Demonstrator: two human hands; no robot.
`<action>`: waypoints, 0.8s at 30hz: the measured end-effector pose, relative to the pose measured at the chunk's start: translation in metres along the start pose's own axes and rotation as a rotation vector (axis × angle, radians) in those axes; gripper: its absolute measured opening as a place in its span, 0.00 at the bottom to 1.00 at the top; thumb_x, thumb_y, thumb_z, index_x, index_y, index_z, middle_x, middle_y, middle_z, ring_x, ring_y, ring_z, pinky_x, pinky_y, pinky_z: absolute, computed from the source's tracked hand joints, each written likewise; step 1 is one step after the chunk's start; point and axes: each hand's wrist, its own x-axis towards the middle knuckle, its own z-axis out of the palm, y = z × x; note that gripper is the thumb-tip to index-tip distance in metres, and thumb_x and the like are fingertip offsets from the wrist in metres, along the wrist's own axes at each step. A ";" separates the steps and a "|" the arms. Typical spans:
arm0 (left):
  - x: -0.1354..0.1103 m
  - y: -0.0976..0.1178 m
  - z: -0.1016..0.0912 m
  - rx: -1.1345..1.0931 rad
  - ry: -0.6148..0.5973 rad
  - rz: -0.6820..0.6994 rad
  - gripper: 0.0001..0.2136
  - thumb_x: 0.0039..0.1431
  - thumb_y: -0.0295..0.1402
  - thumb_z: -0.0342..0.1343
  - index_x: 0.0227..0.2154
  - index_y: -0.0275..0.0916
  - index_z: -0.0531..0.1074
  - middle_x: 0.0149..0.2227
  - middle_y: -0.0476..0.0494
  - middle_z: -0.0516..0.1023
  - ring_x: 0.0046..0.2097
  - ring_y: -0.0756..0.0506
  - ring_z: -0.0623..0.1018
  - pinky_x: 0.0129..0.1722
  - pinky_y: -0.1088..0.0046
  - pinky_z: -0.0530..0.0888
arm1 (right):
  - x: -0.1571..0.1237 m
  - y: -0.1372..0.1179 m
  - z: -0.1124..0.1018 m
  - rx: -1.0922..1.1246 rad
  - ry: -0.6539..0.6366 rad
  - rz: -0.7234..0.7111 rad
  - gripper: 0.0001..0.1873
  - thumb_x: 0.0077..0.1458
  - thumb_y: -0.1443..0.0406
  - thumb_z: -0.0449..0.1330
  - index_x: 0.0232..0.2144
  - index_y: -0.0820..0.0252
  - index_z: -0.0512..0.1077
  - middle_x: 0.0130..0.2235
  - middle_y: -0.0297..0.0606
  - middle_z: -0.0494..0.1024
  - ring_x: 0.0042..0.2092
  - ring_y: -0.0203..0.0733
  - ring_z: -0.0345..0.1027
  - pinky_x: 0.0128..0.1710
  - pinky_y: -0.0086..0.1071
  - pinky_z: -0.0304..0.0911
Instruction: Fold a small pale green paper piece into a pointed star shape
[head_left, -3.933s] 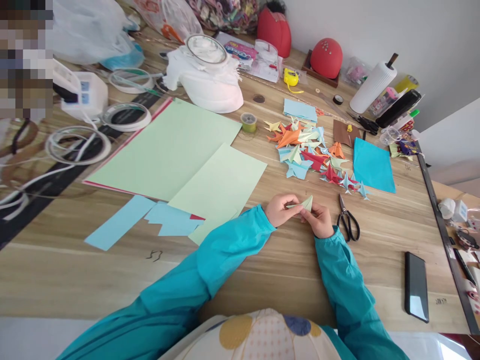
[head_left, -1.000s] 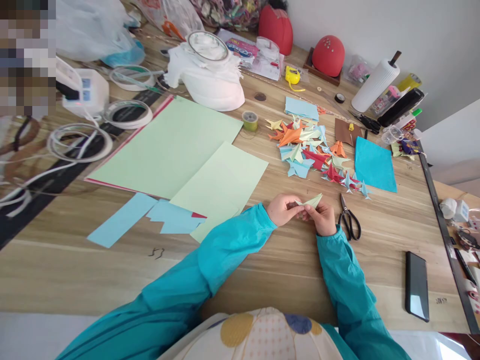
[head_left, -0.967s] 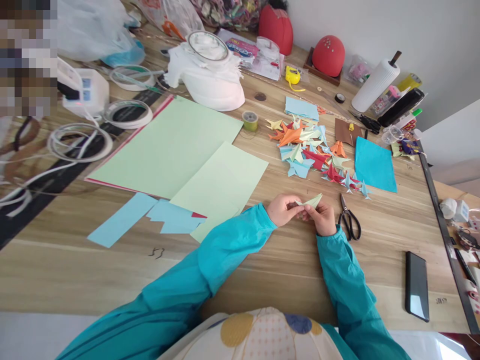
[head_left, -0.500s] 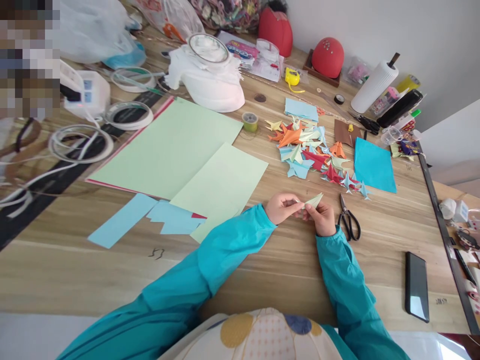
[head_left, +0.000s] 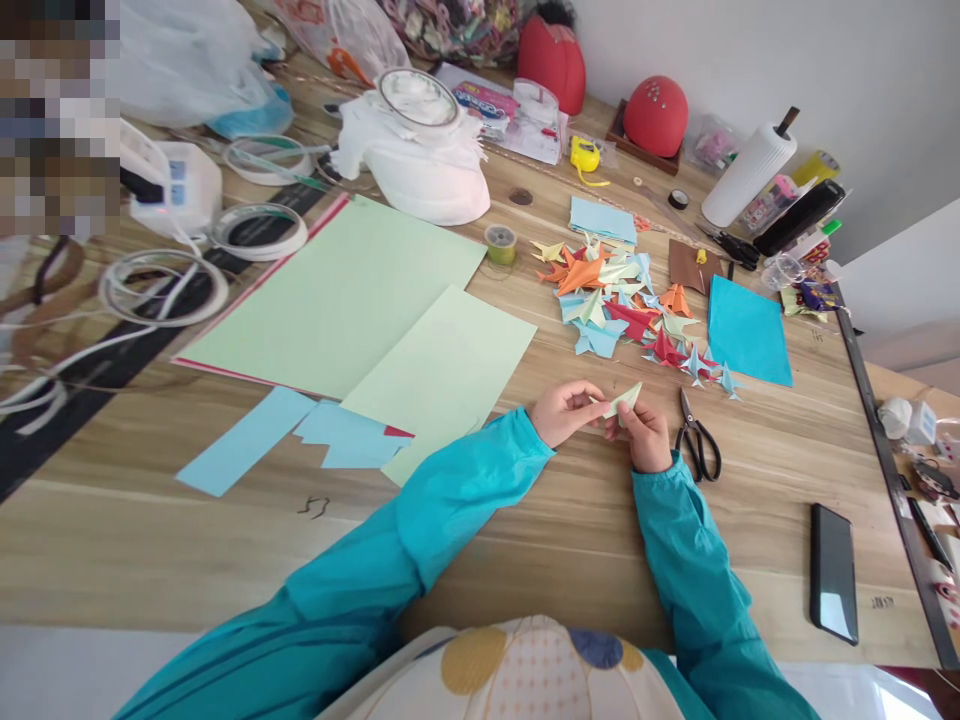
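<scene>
Between my two hands is a small piece of folded pale green paper (head_left: 625,398), its pointed tip sticking up to the right. My left hand (head_left: 568,412) pinches the paper's left end between thumb and fingers. At its right side my right hand (head_left: 643,434) grips it, thumb on the near face. Beyond my hands lies a pile of folded paper figures (head_left: 600,275) in orange, red, blue, yellow and pale green. Black-handled scissors (head_left: 699,440) rest on the table just right of my right hand.
Large green sheets (head_left: 352,290) and blue paper strips (head_left: 244,440) lie to the left. A green thread spool (head_left: 500,244) stands behind. At right are a turquoise paper square (head_left: 750,330) and a phone (head_left: 833,573). White cables (head_left: 161,290) coil at far left.
The folded paper has tilted slightly between my fingers, showing more of its near face. Both hands stay in nearly the same place. Nothing else has visibly moved.
</scene>
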 end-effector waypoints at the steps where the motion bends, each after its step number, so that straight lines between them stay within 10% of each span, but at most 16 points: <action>1: 0.000 -0.001 0.001 -0.015 -0.015 0.004 0.14 0.41 0.39 0.60 0.28 0.34 0.68 0.21 0.51 0.72 0.25 0.51 0.72 0.28 0.74 0.71 | 0.000 0.000 0.000 -0.013 -0.011 0.003 0.17 0.48 0.53 0.56 0.24 0.62 0.72 0.22 0.37 0.74 0.22 0.37 0.67 0.20 0.30 0.63; 24: 0.001 -0.005 -0.004 0.138 -0.075 0.231 0.12 0.50 0.33 0.53 0.39 0.37 0.67 0.31 0.47 0.68 0.31 0.52 0.71 0.32 0.75 0.71 | -0.002 -0.003 0.004 -0.031 -0.009 -0.017 0.13 0.44 0.57 0.60 0.23 0.61 0.68 0.17 0.31 0.70 0.17 0.33 0.63 0.16 0.27 0.59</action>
